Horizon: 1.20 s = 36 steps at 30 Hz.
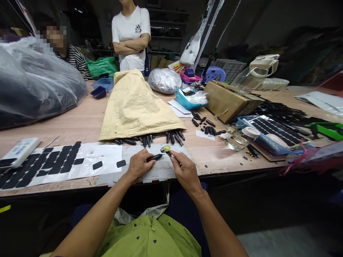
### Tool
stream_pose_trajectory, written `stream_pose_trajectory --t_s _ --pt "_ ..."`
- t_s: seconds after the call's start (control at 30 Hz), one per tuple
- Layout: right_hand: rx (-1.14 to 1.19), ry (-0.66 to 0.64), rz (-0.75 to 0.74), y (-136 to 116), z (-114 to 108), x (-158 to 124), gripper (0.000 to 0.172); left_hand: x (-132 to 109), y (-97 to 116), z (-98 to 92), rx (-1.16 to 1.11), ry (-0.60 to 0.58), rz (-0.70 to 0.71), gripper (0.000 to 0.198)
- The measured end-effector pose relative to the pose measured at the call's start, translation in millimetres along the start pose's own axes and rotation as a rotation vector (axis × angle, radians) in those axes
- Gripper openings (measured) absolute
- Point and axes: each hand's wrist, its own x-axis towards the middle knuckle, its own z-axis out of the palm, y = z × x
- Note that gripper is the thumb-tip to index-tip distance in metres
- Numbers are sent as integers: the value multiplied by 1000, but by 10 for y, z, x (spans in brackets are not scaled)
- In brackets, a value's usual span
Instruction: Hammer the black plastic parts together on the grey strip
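My left hand is closed around a slim black cylindrical piece with a thin tip pointing right. My right hand pinches a small tool with a metal end and a round yellow-green part; its exact kind I cannot make out. The two held things are close together above a grey board at the table's front edge. Just beyond my hands, several black cylindrical pieces stick out from under a tan sack.
A sheet of black stickers lies left, under a white device. Loose black pieces, a cardboard box, a blue basket and a jug stand right. A person stands opposite with folded arms; another sits behind a plastic bag.
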Motion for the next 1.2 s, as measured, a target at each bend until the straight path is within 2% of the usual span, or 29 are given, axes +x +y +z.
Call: stream_pose_trajectory --t_s 0.23,0.4,0.6,0.77,0.9,1.03,1.2 --pt "-63 -45 16 -20 52 -87 30 10 -14 8 -12 -3 2 18" --pt "-25 -25 -2 -116 34 -67 31 9 5 -1 -9 -8 -3 18" --pt "-58 -145 -8 -213 86 -103 33 11 5 -4 -12 -11 -7 20" --pt "-153 -72 25 -75 42 3 31 13 -6 10 -26 1 -18 21" --pt "-356 -73 46 123 30 200 30 -1 3 -7 -27 -4 11 19" --pt "-487 -121 -4 305 132 317 29 -16 22 -34 -19 -24 26 19" --pt "-510 -81 -62 378 251 311 28 -22 30 -51 -27 -44 47 18"
